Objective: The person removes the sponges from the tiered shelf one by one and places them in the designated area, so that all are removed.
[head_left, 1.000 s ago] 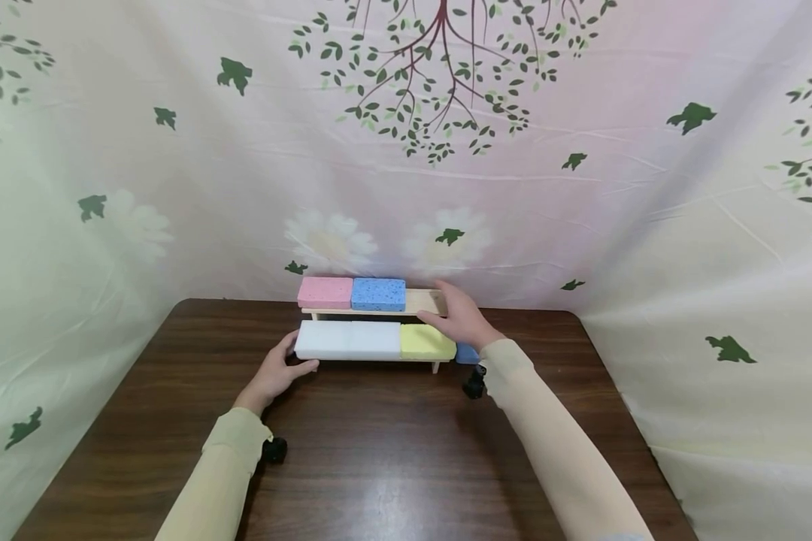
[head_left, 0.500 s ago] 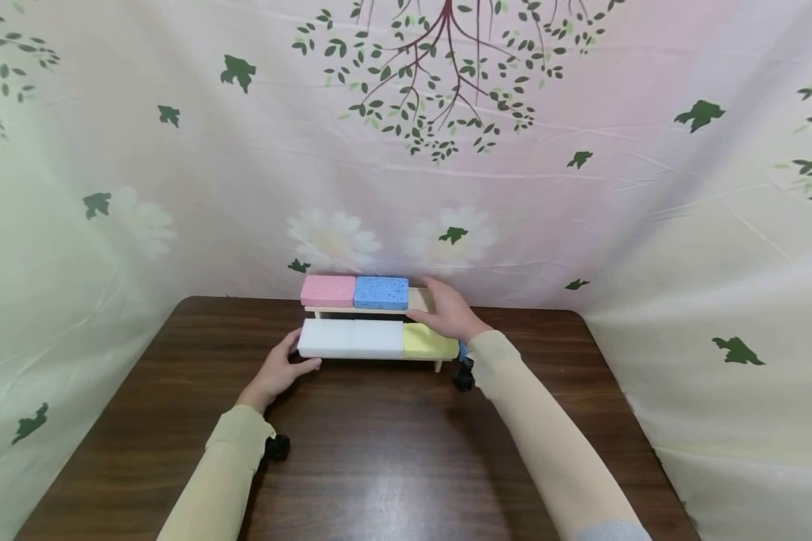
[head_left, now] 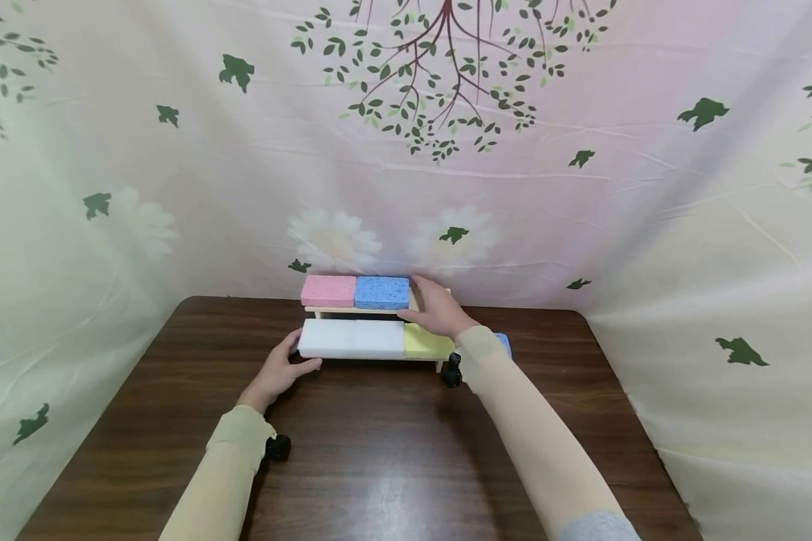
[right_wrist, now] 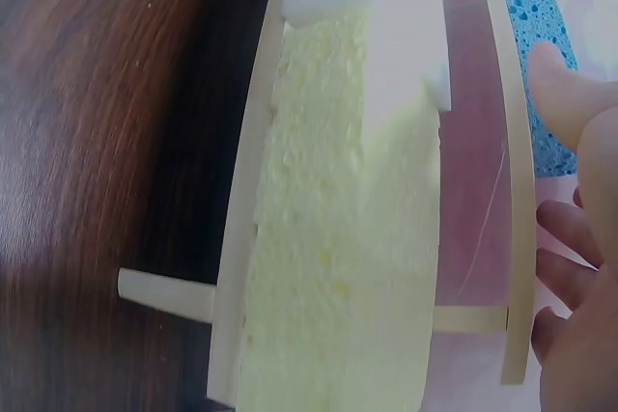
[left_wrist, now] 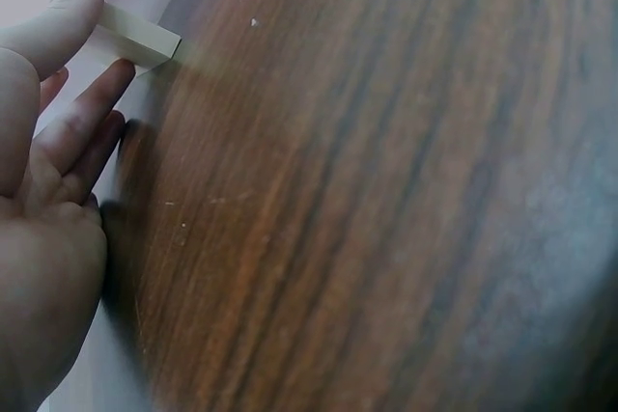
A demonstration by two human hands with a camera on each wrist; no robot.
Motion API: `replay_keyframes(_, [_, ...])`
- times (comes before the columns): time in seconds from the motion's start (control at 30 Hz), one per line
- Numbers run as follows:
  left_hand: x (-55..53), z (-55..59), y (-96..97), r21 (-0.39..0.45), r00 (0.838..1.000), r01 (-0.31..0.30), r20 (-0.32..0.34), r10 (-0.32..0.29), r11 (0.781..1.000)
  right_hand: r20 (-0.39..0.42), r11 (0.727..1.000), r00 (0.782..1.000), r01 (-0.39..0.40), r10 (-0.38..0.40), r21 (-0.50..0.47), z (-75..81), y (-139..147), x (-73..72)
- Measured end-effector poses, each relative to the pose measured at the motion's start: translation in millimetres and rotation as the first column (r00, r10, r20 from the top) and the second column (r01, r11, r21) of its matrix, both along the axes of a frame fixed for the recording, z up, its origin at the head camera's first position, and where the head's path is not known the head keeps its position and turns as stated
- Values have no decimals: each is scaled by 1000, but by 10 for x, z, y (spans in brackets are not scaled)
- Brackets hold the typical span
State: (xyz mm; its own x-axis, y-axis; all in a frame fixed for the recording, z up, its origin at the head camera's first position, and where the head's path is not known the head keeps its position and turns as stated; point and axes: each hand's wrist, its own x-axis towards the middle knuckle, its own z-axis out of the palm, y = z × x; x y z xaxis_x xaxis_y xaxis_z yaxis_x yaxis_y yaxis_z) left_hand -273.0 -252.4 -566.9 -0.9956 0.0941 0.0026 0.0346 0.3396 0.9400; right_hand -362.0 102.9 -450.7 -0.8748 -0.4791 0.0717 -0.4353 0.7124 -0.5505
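1. Cloth [head_left: 392,188]: soft, wrinkled, printed with leafy branches, pale daisies and green birds; it hangs behind and beside the worktop.
2. Worktop [head_left: 379,451]: flat, dark brown, wood-grained, with a glossy patch and rounded far corners.
3. Sleeves [head_left: 541,436]: cream fabric, loose at the cuffs.
4. Rack [right_wrist: 522,219]: pale wood, two narrow shelves on slim legs, the rear one higher; it stands at the worktop's far side.
5. White blocks [head_left: 352,339]: smooth, square-edged, end to end on the front shelf.
6. Left hand [head_left: 276,376]: fingers [left_wrist: 89,111] fairly straight, thumb well apart, set about the rack's left end.
7. Right hand [head_left: 440,309]: at the blue sponge's right end, thumb against it, the other fingers [right_wrist: 568,229] bent; whether they grip it, I cannot tell.
8. Yellow sponge [right_wrist: 319,219]: finely pitted, touching the white blocks.
9. Pink sponge [head_left: 328,291]: an oblong slab, left on the rear shelf.
10. Blue sponge [head_left: 382,292]: dark-pored, oblong, touching the pink one.
11. Cameras [head_left: 279,448]: small, black, at the wrists.
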Motion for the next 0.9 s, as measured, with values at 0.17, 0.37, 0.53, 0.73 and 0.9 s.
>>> replay_keyframes(0.17, [-13,-6,-4,-12,1000,6,2,-6,1000,20,1000,1000,17,-17,25,16,-51,8])
replay_keyframes(0.37, [-18,5,-15,-9,1000,2,5,-2,1000,16,999,1000,18,-19,30,34,-107,0])
replay_keyframes(0.53, [-7,3,-29,-14,1000,1,17,-1,1000,19,1000,1000,22,-23,10,7,-139,-19])
replay_keyframes(0.73, [4,6,-21,-15,1000,1,15,-1,1000,35,999,998,54,-53,-7,-23,-168,-21])
replay_keyframes(0.9, [-15,3,-13,-18,1000,0,11,0,1000,29,997,997,67,-66,-32,-31,-165,-26])
